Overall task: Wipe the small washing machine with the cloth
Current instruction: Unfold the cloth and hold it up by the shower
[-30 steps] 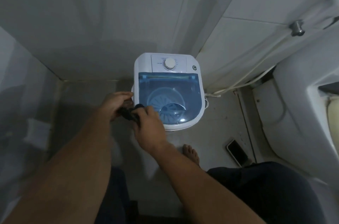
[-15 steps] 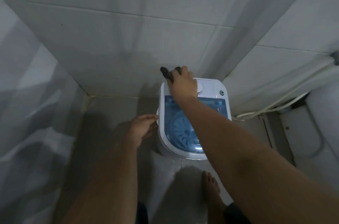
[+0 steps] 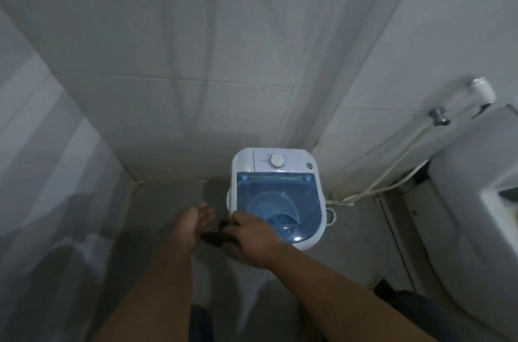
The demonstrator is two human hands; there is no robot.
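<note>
Small washing machine [image 3: 276, 196]: white body, blue translucent lid, standing on the floor in the tiled corner. Cloth [image 3: 215, 236]: dark, bunched, lying at the machine's near left edge. Right hand [image 3: 252, 240]: fingers curling shut around the cloth. Left hand [image 3: 193, 225]: flat, fingers together, touching the cloth's other end. Step: likely regripping between passes. Next: pressing the cloth onto lid or side.

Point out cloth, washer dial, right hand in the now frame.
cloth [image 3: 214, 238], head view, dark fold between the hands
dial [image 3: 277, 160], head view, centre of the white knob
right hand [image 3: 252, 240], head view, back of hand
</note>
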